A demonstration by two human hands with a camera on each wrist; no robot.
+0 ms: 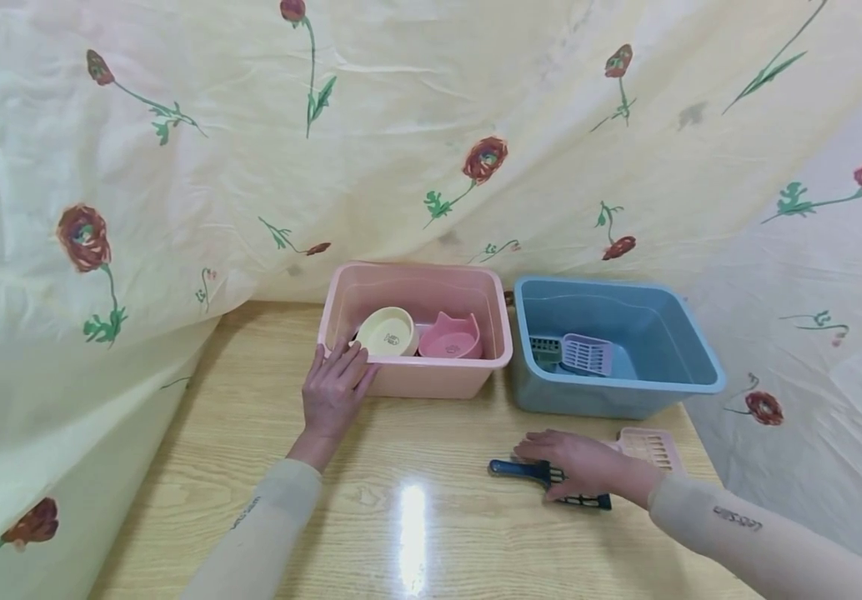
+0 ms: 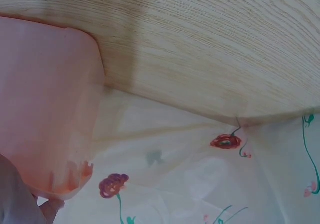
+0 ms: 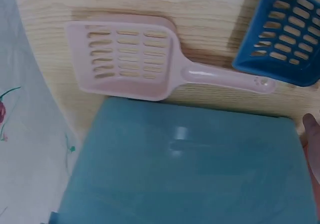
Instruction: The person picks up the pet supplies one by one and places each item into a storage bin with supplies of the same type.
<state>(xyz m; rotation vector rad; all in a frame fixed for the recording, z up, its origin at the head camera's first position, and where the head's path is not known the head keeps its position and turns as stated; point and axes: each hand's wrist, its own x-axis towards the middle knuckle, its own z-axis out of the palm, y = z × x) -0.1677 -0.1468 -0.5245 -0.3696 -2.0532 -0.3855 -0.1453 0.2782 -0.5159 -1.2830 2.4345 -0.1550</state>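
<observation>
My left hand (image 1: 333, 392) grips the near left rim of a pink plastic bin (image 1: 431, 381), fingers over the edge and thumb outside. Inside that bin are a cream bowl (image 1: 389, 325) and a pink cat-eared bowl (image 1: 452, 335). Over a dark blue litter scoop (image 1: 517, 470) on the table, my right hand (image 1: 577, 462) spreads its fingers, partly covering the slotted head. Beside it lies a pale pink litter scoop (image 3: 182, 73), its handle pointing toward the blue scoop in the right wrist view.
A blue plastic bin (image 1: 588, 400) stands right of the pink one, holding a dark green scoop (image 1: 546, 357) and a lilac scoop (image 1: 605, 354). Flowered cloth (image 1: 401, 192) hangs behind and along both sides of the wooden table (image 1: 356, 500).
</observation>
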